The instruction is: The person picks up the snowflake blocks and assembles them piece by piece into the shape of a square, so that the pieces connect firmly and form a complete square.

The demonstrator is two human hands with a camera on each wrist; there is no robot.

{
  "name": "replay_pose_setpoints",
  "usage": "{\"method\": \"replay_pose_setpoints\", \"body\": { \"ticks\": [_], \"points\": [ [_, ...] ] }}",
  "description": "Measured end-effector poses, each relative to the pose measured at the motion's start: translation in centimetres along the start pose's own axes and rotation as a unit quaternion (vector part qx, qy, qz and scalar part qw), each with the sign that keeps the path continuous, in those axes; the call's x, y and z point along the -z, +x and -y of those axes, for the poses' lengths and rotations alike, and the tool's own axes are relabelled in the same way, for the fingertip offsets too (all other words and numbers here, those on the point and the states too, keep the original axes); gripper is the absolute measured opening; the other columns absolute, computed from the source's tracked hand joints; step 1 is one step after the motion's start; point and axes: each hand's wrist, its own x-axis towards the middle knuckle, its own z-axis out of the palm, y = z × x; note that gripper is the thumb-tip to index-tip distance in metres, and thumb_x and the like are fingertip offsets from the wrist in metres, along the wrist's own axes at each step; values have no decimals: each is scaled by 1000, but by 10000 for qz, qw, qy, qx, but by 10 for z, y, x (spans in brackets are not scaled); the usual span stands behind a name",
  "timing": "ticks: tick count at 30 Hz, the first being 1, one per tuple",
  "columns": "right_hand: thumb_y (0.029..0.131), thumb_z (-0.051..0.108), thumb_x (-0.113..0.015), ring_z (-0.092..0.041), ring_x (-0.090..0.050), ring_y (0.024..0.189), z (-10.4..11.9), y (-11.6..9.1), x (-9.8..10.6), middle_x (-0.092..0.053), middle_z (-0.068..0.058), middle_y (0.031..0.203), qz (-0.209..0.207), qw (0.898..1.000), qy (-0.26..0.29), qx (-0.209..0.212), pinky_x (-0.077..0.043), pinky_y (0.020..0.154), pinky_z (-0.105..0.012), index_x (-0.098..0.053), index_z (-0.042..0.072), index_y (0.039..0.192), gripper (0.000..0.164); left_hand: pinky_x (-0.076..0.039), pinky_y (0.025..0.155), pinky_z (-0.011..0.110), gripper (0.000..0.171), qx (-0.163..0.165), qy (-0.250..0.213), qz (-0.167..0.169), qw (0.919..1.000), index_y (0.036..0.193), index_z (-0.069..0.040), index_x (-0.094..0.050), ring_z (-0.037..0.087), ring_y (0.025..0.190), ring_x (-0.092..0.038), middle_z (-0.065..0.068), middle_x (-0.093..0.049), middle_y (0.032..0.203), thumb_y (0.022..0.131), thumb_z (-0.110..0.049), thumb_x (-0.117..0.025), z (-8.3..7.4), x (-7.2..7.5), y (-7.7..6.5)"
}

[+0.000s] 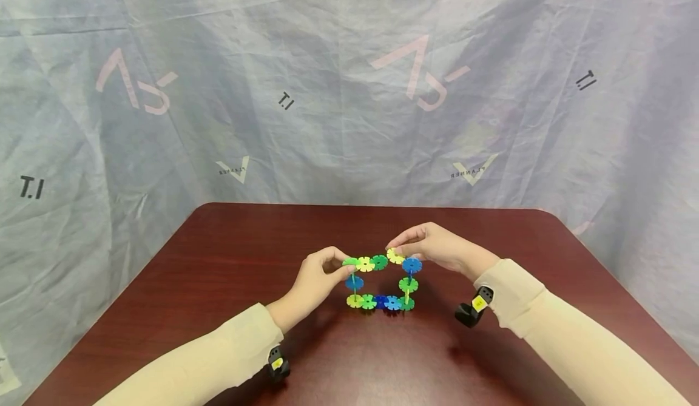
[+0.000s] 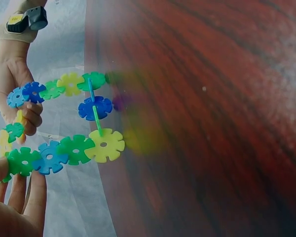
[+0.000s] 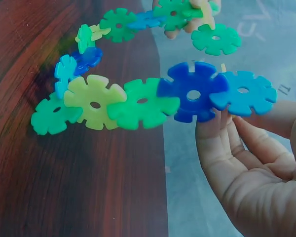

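Observation:
Notched plastic snowflake discs in green, yellow and blue are joined into a four-sided frame, its lower row [image 1: 380, 301] close above or on the table. At the far left corner my left hand [image 1: 314, 272] pinches a light green disc [image 1: 351, 263] between thumb and fingers. My right hand [image 1: 439, 248] pinches a yellow disc [image 1: 394, 256] at the far right, beside a blue corner disc [image 1: 412, 265]. A small gap shows between that yellow disc and a dark green disc [image 1: 379, 263]. In the right wrist view, my fingers partly hide behind a light blue disc [image 3: 256, 94].
The dark red wooden table [image 1: 246, 242] extends around the frame on all sides. Grey printed cloth [image 1: 338, 121] hangs behind and beside it. Black cameras [image 1: 474, 309] are strapped to both wrists, over beige sleeves [image 1: 579, 333].

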Motion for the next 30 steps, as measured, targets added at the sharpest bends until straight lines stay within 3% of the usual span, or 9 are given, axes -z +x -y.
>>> {"method": "replay_pose_setpoints", "body": {
  "ticks": [5,8,11,15,20,23,26,30],
  "points": [
    [90,24,-70,-22,-60,117,-2,-4,2,-67,-13,124,230,9996,137,75,-36,108,-56,-67,-1,119,38,-47,64,23,4,23,14,3,10000,93,-1,-67,31,76,-63,21,-68,83,89,-3,-67,-1,1,-1],
    [90,24,-70,-22,-61,116,0,-5,2,-68,-10,121,321,9994,106,112,-38,108,-55,-69,1,117,36,-46,64,22,4,57,-5,29,10000,92,-1,-67,35,78,-63,20,-68,83,89,-3,-67,0,1,1],
    [89,24,-70,-23,-61,117,4,-5,1,-68,-9,121,357,9993,62,96,-38,108,-54,-69,1,116,36,-46,64,23,5,70,-27,-20,10000,93,-2,-68,36,78,-63,18,-69,83,88,-4,-68,11,-2,6],
    [89,23,-70,-25,-60,119,6,-4,0,-69,-8,120,354,9994,4,5,-38,108,-54,-70,1,115,34,-47,63,23,6,99,-18,-55,9999,94,-7,-69,28,77,-64,12,-70,84,88,-8,-70,28,-4,13],
    [89,23,-70,-26,-57,121,4,-3,-4,-71,-6,116,338,9994,-42,-87,-34,107,-61,-71,2,114,32,-48,65,23,8,-82,68,42,9999,97,-11,-69,23,78,-64,7,-71,87,89,-13,-70,37,-5,15],
    [90,24,-70,-25,-57,120,3,-2,-6,-71,-6,114,328,9994,-37,-104,-33,107,-63,-71,3,114,33,-52,76,27,19,-325,184,359,9987,112,-14,-65,20,90,-65,6,-70,107,93,-14,-65,38,-5,14],
    [90,25,-69,-25,-56,120,2,-2,-6,-71,-6,115,296,9995,4,-131,-32,107,-64,-71,2,115,33,-52,91,36,34,-454,174,848,9952,131,-21,-55,19,104,-63,3,-60,130,97,-16,-60,37,-6,13],
    [90,23,-69,-25,-57,120,3,-3,-9,-71,-5,114,301,9995,51,-89,-35,106,-61,-70,1,114,32,-44,103,46,42,-416,222,1202,9916,136,-22,-51,18,121,-55,-1,-55,137,96,-24,-62,32,-11,15]
  ]
}}
